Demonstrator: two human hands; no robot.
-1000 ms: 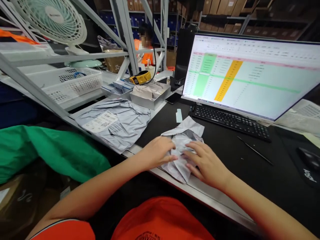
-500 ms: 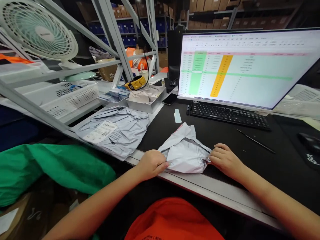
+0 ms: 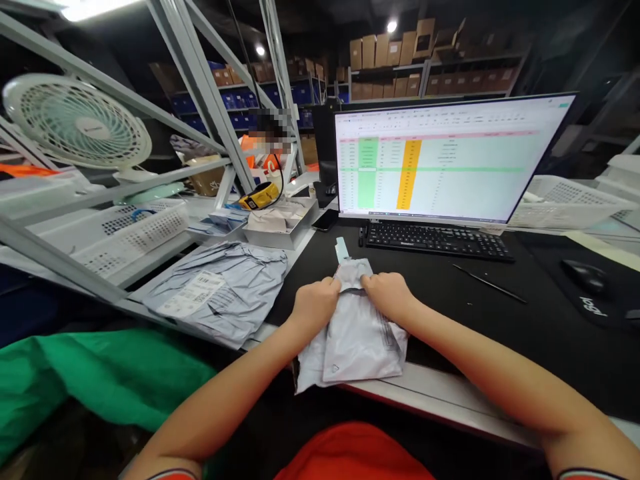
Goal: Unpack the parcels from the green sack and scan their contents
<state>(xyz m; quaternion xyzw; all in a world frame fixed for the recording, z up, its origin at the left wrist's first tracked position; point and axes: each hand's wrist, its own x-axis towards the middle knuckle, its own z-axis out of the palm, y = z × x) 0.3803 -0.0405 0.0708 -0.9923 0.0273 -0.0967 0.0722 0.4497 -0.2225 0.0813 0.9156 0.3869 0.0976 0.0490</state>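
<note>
A pale plastic mailer lies at the near edge of a black desk, its lower corner past the edge, its folded top between 2 hands. The left hand and right hand are curled into fists, each gripping 1 side of that top. To the left lies a labelled grey bag; beyond, a keyboard, then a lit monitor.

A white ceiling light glares at upper left above a dim background. The monitor glows brightly, its writing too blurred to read. Wide-angle distortion stretches the edges.
</note>
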